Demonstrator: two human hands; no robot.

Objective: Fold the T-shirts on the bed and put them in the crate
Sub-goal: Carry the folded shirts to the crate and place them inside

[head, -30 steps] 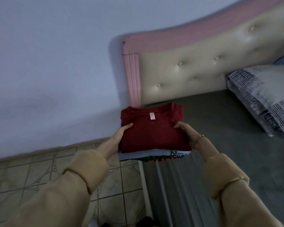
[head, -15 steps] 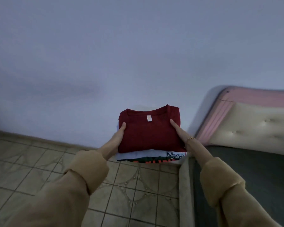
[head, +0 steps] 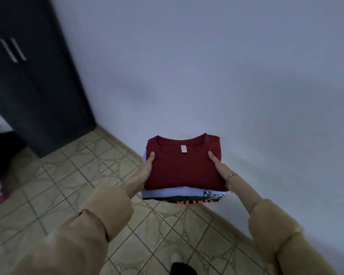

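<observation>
Standing by a pale wall [head: 226, 66] that meets a tan patterned tile floor [head: 68, 185] along a diagonal line, w/ a dark wardrobe [head: 38, 86] at the far left showing 2 pale bar handles [head: 13, 50]. Something dark and blurred sits at the left edge by the wardrobe's foot; can't tell what it is. Both arms reach fwd in tan padded sleeves [head: 99, 219], roughly parallel. The left hand [head: 145, 169] clasps the left side of the stack of folded T-shirts [head: 184, 169], thumb lying on top, the other fingers hidden underneath. The right hand [head: 218, 165] does likewise on the right side, thumb on top, a thin bracelet [head: 231, 175] at the wrist. The stack is held in the air above the floor, close to the wall, nothing under it but the hands. Top shirt is dark red [head: 184, 163], neckline pointing away, small pale label inside the collar. Below it a white layer [head: 167, 192] w/ dark printed lettering at the right corner, then a dark green one [head: 187, 199] w/ orange-red print, only the near edges showing.
</observation>
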